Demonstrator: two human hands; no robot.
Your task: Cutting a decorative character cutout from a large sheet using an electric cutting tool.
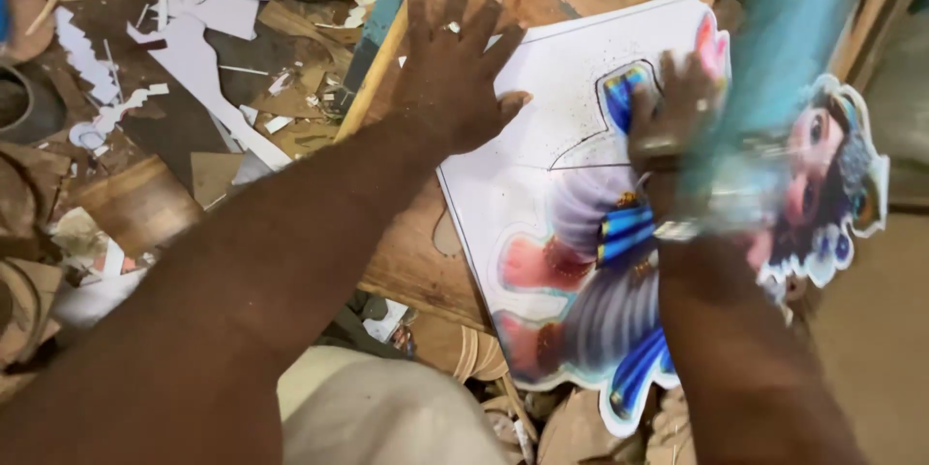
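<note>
Printed cutout board (542, 184): a flat white sheet bearing a colourful cartoon-style figure in blue, purple-grey and pink, with gold trim. The right and near edges are already cut to the figure's outline, leaving a thin white border; the far-left part is uncut white panel with straight edges and a thin dark drawn line across it. Fine dark specks lie on the white area. Surface looks smooth and glossy. Long axis runs roughly from near-centre to far-right, figure's head toward the right, feet toward the near-left. The board lies flat on a brown wooden workbench (416, 262), its right end overhanging the bench edge.

Left hand (455, 78): fingers spread, palm pressed flat, straddling the board's far-left edge and the bench. It grips nothing.

Right hand (677, 112): closed around a blurred teal tool (784, 59) held over the figure's middle; the tool's shape cannot be made out because of motion blur.

Surroundings: a long wooden strip (392, 49) with a teal edge runs just left of the left hand. Farther left, white offcuts (203, 59) and wood scraps lie scattered across the bench.
</note>
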